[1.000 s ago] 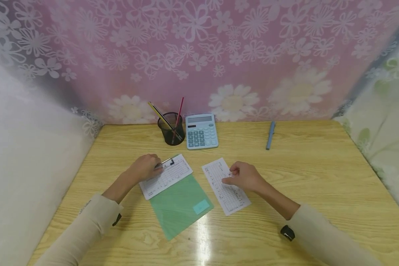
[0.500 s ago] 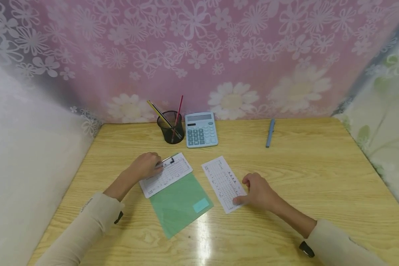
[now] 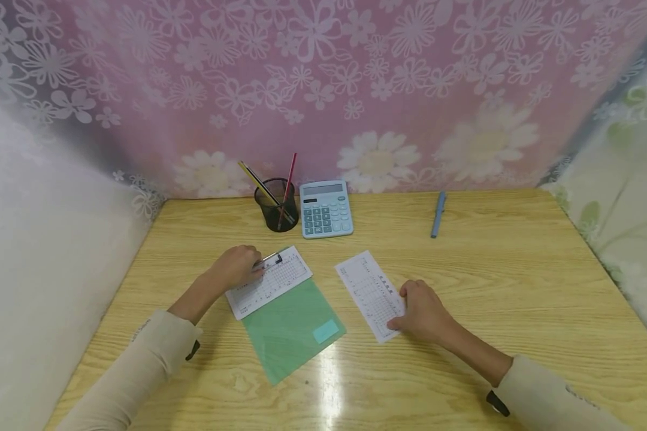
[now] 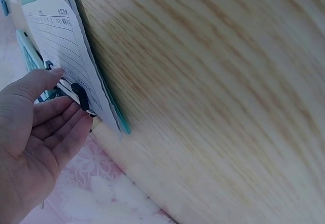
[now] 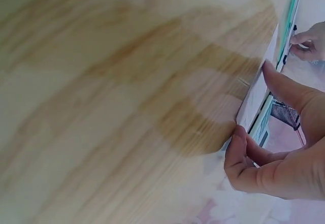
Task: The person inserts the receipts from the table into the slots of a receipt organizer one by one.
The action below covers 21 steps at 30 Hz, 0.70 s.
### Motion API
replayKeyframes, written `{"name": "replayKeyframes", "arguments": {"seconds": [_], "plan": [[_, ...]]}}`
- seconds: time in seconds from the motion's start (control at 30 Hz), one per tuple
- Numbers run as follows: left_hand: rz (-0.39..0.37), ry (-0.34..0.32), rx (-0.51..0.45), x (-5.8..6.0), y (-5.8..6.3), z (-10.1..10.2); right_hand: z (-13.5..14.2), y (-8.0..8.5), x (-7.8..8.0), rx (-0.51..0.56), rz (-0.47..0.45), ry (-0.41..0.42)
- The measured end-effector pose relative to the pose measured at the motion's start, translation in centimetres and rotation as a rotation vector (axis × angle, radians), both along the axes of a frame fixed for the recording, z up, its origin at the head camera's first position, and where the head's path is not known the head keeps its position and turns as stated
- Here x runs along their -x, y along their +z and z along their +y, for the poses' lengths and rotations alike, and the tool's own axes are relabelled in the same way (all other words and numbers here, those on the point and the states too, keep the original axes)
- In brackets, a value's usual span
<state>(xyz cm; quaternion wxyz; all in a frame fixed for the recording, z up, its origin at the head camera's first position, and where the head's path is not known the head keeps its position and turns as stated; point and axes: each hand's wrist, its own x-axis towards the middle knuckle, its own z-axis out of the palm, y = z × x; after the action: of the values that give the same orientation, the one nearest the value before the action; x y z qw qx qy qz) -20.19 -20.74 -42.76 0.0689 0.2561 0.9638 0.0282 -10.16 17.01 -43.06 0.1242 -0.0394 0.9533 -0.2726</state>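
A green clipboard [image 3: 288, 338] with a light-blue label lies at an angle on the table. Several printed paper forms [image 3: 269, 294] lie across its upper part, beneath the metal clip [image 4: 71, 91]. My left hand [image 3: 237, 267] pinches this clip, thumb on top and fingers at its other side, in the left wrist view. To the right, a separate printed sheet [image 3: 371, 296] is held along its right edge by my right hand [image 3: 425, 312]. Its thumb [image 5: 284, 84] and curled fingers [image 5: 244, 158] meet the sheet's edge at two spots. How far it is lifted cannot be told.
A black mesh cup [image 3: 277, 206] with pencils and a light-blue calculator [image 3: 326, 209] stand side by side behind the clipboard. A blue pen [image 3: 438, 215] lies at the back right of the wooden table [image 3: 517, 269]. Flowered cloth hangs behind.
My right hand has moved from over the separate sheet to its right edge and taken hold. The sheet has shifted slightly right. My left hand stays at the clip.
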Motion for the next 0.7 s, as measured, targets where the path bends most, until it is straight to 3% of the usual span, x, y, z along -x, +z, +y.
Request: {"name": "replayKeyframes", "arguments": {"seconds": [0.2, 0.47, 0.7], "plan": [[-0.019, 0.019, 0.011, 0.02, 0.14, 0.26, 0.18, 0.18, 0.28, 0.039, -0.055, -0.027], [-0.008, -0.007, 0.011, 0.19, 0.14, 0.44, 0.11, 0.41, 0.37, 0.070, -0.121, -0.042], [0.016, 0.001, 0.034, 0.16, -0.07, 0.17, -0.26, 0.22, 0.24, 0.074, -0.058, -0.013]]}}
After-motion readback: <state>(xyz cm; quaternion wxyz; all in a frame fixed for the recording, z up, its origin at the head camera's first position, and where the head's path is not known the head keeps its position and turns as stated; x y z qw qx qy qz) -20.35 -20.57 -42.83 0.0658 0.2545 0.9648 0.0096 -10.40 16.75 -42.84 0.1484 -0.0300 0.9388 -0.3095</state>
